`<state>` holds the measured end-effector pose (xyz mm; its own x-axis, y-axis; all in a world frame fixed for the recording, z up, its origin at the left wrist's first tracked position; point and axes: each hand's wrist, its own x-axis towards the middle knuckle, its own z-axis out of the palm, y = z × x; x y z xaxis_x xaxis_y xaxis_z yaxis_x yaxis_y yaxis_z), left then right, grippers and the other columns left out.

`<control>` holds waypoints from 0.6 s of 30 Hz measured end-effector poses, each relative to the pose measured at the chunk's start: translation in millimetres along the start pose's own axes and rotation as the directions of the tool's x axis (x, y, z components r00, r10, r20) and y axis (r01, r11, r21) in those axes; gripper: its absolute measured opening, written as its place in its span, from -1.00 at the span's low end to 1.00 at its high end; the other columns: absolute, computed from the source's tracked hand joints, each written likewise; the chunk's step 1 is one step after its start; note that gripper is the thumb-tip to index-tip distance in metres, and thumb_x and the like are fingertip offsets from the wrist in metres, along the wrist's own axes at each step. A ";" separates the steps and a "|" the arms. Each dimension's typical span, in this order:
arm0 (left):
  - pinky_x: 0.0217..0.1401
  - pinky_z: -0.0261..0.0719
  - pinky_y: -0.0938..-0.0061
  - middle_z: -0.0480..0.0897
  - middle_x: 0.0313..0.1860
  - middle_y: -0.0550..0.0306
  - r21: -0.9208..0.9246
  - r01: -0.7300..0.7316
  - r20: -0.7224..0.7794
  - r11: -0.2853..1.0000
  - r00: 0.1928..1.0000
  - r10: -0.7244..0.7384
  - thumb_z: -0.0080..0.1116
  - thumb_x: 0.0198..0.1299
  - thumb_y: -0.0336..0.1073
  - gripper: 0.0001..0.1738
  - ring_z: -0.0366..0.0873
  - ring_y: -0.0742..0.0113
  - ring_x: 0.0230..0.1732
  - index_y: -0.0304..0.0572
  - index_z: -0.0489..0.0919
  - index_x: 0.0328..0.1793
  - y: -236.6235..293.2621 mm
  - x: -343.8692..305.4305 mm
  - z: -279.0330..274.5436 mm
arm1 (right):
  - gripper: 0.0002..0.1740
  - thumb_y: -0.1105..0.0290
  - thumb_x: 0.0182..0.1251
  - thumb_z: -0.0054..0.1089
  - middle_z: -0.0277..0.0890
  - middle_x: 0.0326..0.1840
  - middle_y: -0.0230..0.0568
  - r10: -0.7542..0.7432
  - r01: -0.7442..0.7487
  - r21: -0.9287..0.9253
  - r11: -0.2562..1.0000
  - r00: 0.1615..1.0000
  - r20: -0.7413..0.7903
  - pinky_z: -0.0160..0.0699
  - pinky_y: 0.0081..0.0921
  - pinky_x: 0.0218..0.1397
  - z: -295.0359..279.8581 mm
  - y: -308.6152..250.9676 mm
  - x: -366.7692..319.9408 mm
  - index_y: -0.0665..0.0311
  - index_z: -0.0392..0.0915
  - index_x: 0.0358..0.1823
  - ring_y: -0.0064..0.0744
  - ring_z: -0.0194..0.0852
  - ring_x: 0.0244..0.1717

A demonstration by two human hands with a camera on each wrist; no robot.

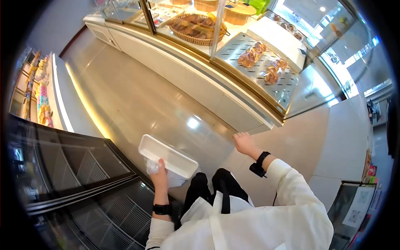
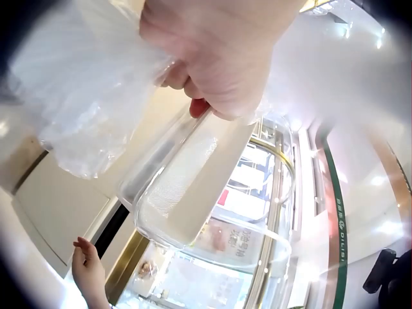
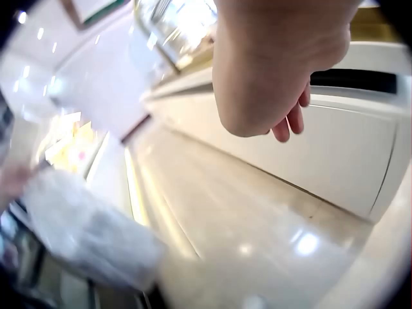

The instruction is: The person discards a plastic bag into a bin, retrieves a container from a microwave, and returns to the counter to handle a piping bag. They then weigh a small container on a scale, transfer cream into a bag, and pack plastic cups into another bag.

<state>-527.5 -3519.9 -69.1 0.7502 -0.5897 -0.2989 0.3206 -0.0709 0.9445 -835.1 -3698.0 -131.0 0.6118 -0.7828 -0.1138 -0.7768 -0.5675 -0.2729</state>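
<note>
My left hand (image 1: pixel 159 177) grips a long white tray (image 1: pixel 166 155) by its near side, the thumb at the rim. Clear crumpled plastic bagging (image 1: pixel 151 166) is bunched in the same hand. Seen from the left wrist, the bagging (image 2: pixel 84 96) hangs beside the hand (image 2: pixel 212 58), and the tray (image 2: pixel 193 170) shows long, upright walls and a bare inside. My right hand (image 1: pixel 245 143) is raised in front of the display counter, its fingers loosely bent and holding nothing. The right wrist view shows the back of this hand (image 3: pixel 277 77) with fingertips hanging down.
Ahead stands a glass display counter (image 1: pixel 233 98) with wrapped bread (image 1: pixel 252 54) on a slotted metal tray (image 1: pixel 241 43) and a wicker basket (image 1: pixel 196 39) of loaves. Dark wire-shelved cases (image 1: pixel 83 166) stand close on my left. A tiled floor (image 1: pixel 125 100) runs between, beside a lit shelf (image 1: pixel 43 91).
</note>
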 end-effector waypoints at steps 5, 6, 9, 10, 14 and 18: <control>0.02 0.43 0.45 0.41 0.06 0.06 0.013 0.160 -0.123 0.987 0.980 -0.157 0.05 0.18 -0.34 -0.51 0.42 0.28 0.03 -0.30 0.22 0.21 -25.6 84.3 -3.2 | -0.68 0.36 0.13 -0.12 0.41 -0.08 0.00 0.057 -0.043 -0.072 0.997 0.975 0.216 0.26 -0.30 0.06 79.2 71.9 140.7 0.39 0.36 -0.12 -0.12 0.32 0.00; -0.08 0.44 0.52 0.44 0.02 0.07 0.028 0.198 -0.172 0.980 0.967 -0.191 0.07 0.17 -0.32 -0.51 0.44 0.33 -0.03 -0.28 0.24 0.20 -30.3 93.7 -7.5 | -0.65 0.34 0.14 -0.12 0.39 -0.05 0.02 0.200 -0.215 0.024 0.976 0.940 0.275 0.25 -0.29 0.08 114.4 88.2 165.9 0.41 0.34 -0.09 -0.09 0.29 0.03; -0.16 0.44 0.61 0.43 0.05 0.10 0.006 0.193 -0.274 0.981 0.944 -0.184 0.09 0.16 -0.30 -0.48 0.45 0.36 -0.04 -0.24 0.23 0.23 -70.8 146.7 -11.2 | -0.55 0.26 0.19 -0.12 0.34 0.03 0.07 0.446 -0.607 0.150 0.780 0.708 0.548 0.21 -0.23 0.13 232.6 143.2 223.9 0.46 0.29 0.02 -0.03 0.22 0.12; -0.14 0.44 0.59 0.42 0.06 0.11 0.017 0.186 -0.348 0.982 0.922 -0.168 0.09 0.16 -0.29 -0.47 0.45 0.36 -0.03 -0.24 0.23 0.23 -80.9 156.8 -8.8 | -0.52 0.24 0.20 -0.12 0.32 0.06 0.09 0.432 -0.672 0.143 0.726 0.608 0.666 0.20 -0.22 0.15 276.1 161.1 230.6 0.48 0.27 0.05 -0.01 0.19 0.15; 0.01 0.42 0.43 0.35 0.18 0.10 0.043 0.324 -0.515 0.945 0.818 -0.257 0.06 0.17 -0.23 -0.40 0.37 0.27 0.11 -0.20 0.15 0.31 -116.8 187.1 -6.3 | -0.23 0.02 0.32 -0.33 -0.06 0.30 0.17 0.556 -0.103 0.623 -0.776 0.356 0.751 0.11 -0.07 0.27 366.1 156.8 222.7 0.40 -0.36 0.31 0.03 0.02 0.27; 0.02 0.43 0.32 0.44 0.04 0.04 0.083 0.305 -0.640 0.949 0.746 -0.185 -0.11 0.23 -0.06 -0.52 0.44 0.19 -0.01 -0.22 0.31 0.16 -155.2 191.9 -50.2 | -0.17 -0.17 0.22 -0.31 -0.03 0.30 0.07 0.754 0.450 0.617 -0.646 0.252 0.606 -0.02 0.01 0.30 417.7 176.0 246.6 0.40 -0.09 0.27 0.00 -0.05 0.30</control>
<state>-404.3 -3581.6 -279.8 0.8705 0.0878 -0.4843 0.4856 -0.3137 0.8160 -758.7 -3884.2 -606.1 -0.3410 -0.4705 -0.8138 0.8690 0.1723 -0.4638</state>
